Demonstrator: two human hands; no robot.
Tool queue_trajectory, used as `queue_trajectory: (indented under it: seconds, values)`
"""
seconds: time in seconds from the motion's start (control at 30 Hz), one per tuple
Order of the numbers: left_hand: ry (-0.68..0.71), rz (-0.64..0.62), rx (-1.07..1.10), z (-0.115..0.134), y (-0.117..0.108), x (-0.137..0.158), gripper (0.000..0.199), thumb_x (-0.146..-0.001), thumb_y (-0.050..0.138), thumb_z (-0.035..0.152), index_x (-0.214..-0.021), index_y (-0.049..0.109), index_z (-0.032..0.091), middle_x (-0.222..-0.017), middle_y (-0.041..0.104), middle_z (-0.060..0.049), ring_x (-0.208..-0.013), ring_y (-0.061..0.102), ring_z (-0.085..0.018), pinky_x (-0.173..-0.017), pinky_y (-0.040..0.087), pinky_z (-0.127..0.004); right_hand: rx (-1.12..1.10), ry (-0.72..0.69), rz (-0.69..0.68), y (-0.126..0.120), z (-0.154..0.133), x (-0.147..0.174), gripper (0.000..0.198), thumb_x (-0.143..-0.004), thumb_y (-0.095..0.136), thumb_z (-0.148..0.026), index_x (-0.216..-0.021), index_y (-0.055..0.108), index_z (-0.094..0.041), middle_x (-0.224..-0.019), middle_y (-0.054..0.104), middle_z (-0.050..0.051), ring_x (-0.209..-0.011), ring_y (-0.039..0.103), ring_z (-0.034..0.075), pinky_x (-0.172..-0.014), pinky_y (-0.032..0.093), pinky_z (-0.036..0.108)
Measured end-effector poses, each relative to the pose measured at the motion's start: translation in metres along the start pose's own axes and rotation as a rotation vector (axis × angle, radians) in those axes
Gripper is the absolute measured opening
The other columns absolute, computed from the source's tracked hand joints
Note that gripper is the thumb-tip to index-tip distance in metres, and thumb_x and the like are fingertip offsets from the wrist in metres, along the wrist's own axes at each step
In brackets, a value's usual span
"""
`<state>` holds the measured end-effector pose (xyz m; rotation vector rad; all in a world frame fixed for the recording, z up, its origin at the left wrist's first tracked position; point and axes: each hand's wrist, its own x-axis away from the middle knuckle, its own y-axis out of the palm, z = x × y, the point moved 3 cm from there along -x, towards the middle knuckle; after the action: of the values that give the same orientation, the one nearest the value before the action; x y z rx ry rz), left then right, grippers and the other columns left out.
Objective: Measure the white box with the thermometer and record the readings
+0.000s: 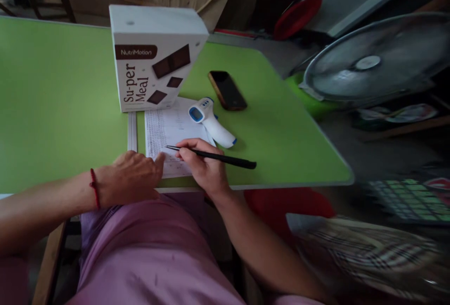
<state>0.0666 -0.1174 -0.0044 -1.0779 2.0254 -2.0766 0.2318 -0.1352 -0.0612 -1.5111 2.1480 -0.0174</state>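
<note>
A black pen (228,158) with a silver tip is held between the thumb and fingers of my right hand (211,169). Its point sits at a printed sheet of paper (186,129) covered in small rows of text or figures. My left hand (138,171) lies at the sheet's lower left edge, holding nothing. Its index finger points at the paper close to the pen tip, while the other fingers are partly hidden. A white and blue infrared thermometer (214,124) rests on the sheet's right side. Behind the paper stands an upright white box (158,61) marked "NutriMotion Su-per Meal", overlapping the sheet's far edge.
Everything lies on a green table (63,94) with a metal seam. A dark smartphone (228,90) is beyond the thermometer. To the right are a floor fan (367,63), a red stool (288,206) under the table edge and a checked bag (372,253).
</note>
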Motion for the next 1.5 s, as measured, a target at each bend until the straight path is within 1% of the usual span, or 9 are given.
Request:
queue_trajectory:
  seconds: [0.13, 0.3, 0.5, 0.7, 0.93, 1.03, 1.17, 1.3, 1.5]
  values:
    - [0.007, 0.015, -0.013, -0.0002, -0.0009, 0.0004, 0.075, -0.103, 0.067, 0.054, -0.149, 0.045, 0.000, -0.090, 0.078, -0.018, -0.088, 0.079, -0.036, -0.062, 0.043, -0.036, 0.087, -0.052, -0.031, 0.0037, 0.0004, -0.0001, 0.008, -0.078, 0.067, -0.030, -0.077, 0.070, -0.023, -0.064, 0.070, -0.002, -0.054, 0.059, 0.013, -0.055, 0.051, 0.025]
    - [0.013, 0.041, -0.008, -0.0001, 0.0000, -0.0006, 0.074, -0.102, 0.069, 0.054, -0.148, 0.048, 0.000, -0.088, 0.078, -0.017, -0.086, 0.079, -0.034, -0.065, 0.047, -0.035, 0.140, -0.107, -0.058, 0.0043, 0.0017, -0.0005, 0.011, -0.081, 0.064, -0.030, -0.077, 0.070, -0.022, -0.065, 0.070, -0.001, -0.056, 0.060, 0.013, -0.056, 0.050, 0.025]
    - [0.030, 0.067, 0.000, -0.0006, 0.0035, -0.0018, 0.076, -0.100, 0.071, 0.052, -0.149, 0.049, -0.001, -0.091, 0.078, -0.021, -0.089, 0.079, -0.035, -0.068, 0.050, -0.035, 0.172, -0.139, -0.064, 0.0041, 0.0028, 0.0000, 0.010, -0.083, 0.064, -0.029, -0.079, 0.070, -0.022, -0.066, 0.069, -0.001, -0.056, 0.059, 0.013, -0.056, 0.049, 0.025]
    - [0.041, 0.071, -0.011, -0.0007, 0.0042, -0.0010, 0.076, -0.101, 0.070, 0.052, -0.150, 0.049, -0.002, -0.091, 0.078, -0.021, -0.090, 0.078, -0.035, -0.068, 0.049, -0.035, 0.178, -0.096, -0.069, 0.0048, 0.0023, 0.0002, 0.011, -0.083, 0.065, -0.031, -0.077, 0.069, -0.023, -0.066, 0.071, -0.001, -0.056, 0.060, 0.014, -0.056, 0.051, 0.026]
    - [0.039, 0.064, 0.001, -0.0010, 0.0024, -0.0007, 0.077, -0.102, 0.069, 0.050, -0.152, 0.046, -0.003, -0.087, 0.077, -0.018, -0.085, 0.078, -0.033, -0.068, 0.049, -0.035, 0.171, -0.106, -0.070, 0.0045, 0.0006, -0.0006, 0.010, -0.081, 0.064, -0.030, -0.076, 0.069, -0.023, -0.065, 0.070, -0.001, -0.056, 0.060, 0.013, -0.057, 0.051, 0.025]
    - [0.041, 0.065, 0.011, -0.0012, 0.0021, -0.0006, 0.073, -0.101, 0.069, 0.050, -0.149, 0.048, -0.002, -0.083, 0.076, -0.017, -0.083, 0.077, -0.033, -0.067, 0.049, -0.035, 0.155, -0.113, -0.076, 0.0044, -0.0004, -0.0003, 0.009, -0.081, 0.064, -0.029, -0.075, 0.068, -0.023, -0.064, 0.070, -0.001, -0.054, 0.059, 0.013, -0.055, 0.050, 0.024]
    - [0.040, 0.076, -0.006, -0.0013, 0.0024, -0.0009, 0.075, -0.101, 0.069, 0.051, -0.149, 0.048, -0.002, -0.085, 0.077, -0.018, -0.083, 0.078, -0.034, -0.065, 0.048, -0.035, 0.146, -0.100, -0.049, 0.0031, -0.0004, 0.0008, 0.010, -0.082, 0.065, -0.031, -0.076, 0.069, -0.023, -0.061, 0.068, -0.002, -0.052, 0.058, 0.013, -0.053, 0.049, 0.024]
    - [0.040, 0.071, -0.011, -0.0015, 0.0031, -0.0011, 0.077, -0.101, 0.069, 0.052, -0.151, 0.046, -0.002, -0.086, 0.077, -0.018, -0.084, 0.078, -0.034, -0.066, 0.048, -0.035, 0.177, -0.088, -0.028, 0.0029, 0.0008, 0.0010, 0.011, -0.081, 0.066, -0.032, -0.076, 0.068, -0.023, -0.061, 0.067, -0.002, -0.052, 0.058, 0.013, -0.056, 0.051, 0.026]
    - [0.039, 0.065, 0.010, -0.0011, -0.0007, 0.0009, 0.073, -0.101, 0.070, 0.049, -0.149, 0.047, -0.002, -0.084, 0.076, -0.016, -0.085, 0.078, -0.034, -0.067, 0.049, -0.035, 0.182, -0.105, -0.053, 0.0033, 0.0017, 0.0010, 0.010, -0.083, 0.065, -0.032, -0.078, 0.067, -0.023, -0.063, 0.067, -0.002, -0.054, 0.058, 0.013, -0.055, 0.051, 0.026]
